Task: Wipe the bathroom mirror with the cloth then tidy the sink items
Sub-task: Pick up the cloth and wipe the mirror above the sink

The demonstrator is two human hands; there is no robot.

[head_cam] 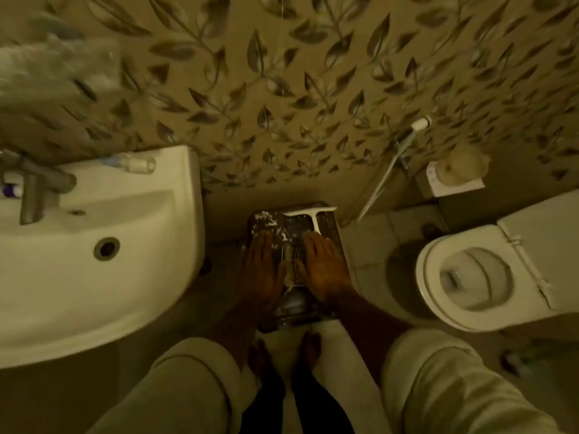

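My left hand (pixel 261 267) and my right hand (pixel 322 267) stretch forward side by side, palms down, fingers straight, holding nothing. Below them on the floor stands a dark, paint-spattered stool (pixel 332 227) against the wall, with a white squeegee (pixel 308 214) lying on its far end. I cannot tell whether my hands touch the stool. The white sink (pixel 103 270) fills the left, with a grey tap (pixel 34 189), a clear bottle (pixel 131 162) lying on its back rim and a purple-capped item (pixel 12 191) at the far left. I can make out no cloth.
An open white toilet (pixel 470 277) stands at the right, with a spray hose (pixel 391 164) and a small white box (pixel 451 180) by the leaf-patterned wall. A blurred glassy shape (pixel 53 64) is at the upper left. My bare feet (pixel 260 355) stand on a pale mat.
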